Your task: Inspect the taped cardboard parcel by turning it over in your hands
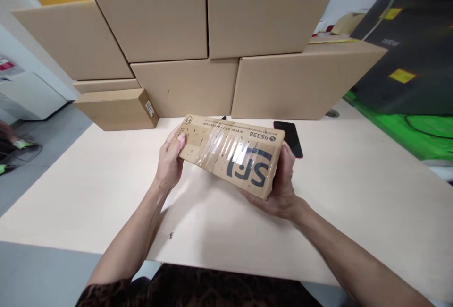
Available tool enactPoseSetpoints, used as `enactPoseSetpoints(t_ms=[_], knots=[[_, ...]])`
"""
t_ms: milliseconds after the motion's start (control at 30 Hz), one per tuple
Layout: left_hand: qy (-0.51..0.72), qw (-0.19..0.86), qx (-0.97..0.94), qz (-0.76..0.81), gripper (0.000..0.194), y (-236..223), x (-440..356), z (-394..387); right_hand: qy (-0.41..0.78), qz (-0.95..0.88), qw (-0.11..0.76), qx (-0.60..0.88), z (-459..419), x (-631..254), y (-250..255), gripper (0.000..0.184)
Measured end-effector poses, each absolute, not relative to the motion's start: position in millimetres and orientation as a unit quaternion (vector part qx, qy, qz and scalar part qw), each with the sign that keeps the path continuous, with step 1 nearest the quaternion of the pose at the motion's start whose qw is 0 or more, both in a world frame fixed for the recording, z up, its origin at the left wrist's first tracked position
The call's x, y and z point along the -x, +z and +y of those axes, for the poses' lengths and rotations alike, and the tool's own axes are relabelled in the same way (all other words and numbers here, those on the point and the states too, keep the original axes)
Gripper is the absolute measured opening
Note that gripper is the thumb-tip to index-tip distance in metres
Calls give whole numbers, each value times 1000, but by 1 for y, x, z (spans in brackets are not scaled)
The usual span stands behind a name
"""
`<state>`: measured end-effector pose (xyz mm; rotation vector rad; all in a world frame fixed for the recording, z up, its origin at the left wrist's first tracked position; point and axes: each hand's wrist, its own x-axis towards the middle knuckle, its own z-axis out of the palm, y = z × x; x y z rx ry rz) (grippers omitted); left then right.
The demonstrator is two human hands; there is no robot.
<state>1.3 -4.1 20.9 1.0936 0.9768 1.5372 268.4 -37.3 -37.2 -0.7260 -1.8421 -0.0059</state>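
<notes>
A small brown cardboard parcel (231, 153) with dark blue printed letters and clear tape across its top is held above the light table (354, 203), tilted down to the right. My left hand (169, 163) grips its left end, thumb on top. My right hand (281, 186) cups its right end from beneath and the side. Both hands are closed on the parcel.
A wall of large stacked cardboard boxes (184, 85) stands along the table's far edge, with a smaller box (116, 108) at the left. A black phone (290, 138) lies flat behind the parcel. A dark machine with green parts (406, 85) is at the right.
</notes>
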Motion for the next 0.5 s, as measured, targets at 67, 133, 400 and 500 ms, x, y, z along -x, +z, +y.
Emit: enactPoseSetpoints(t_ms=[67,133,400,500], knots=[[644,433,-472,418,45,17,-1,-3,-25,-780,553,293,-36,-268,-34,126],[638,358,-525,434,42,15,1,-4,-38,-780,550,297,-36,-267,-32,126],[484,135,-768,396,75,26,-7,-31,-50,-788,541,290,-39,-266,-26,126],[451,110,-819,337,82,28,-19,-45,-64,-789,540,286,-38,-266,-31,125]])
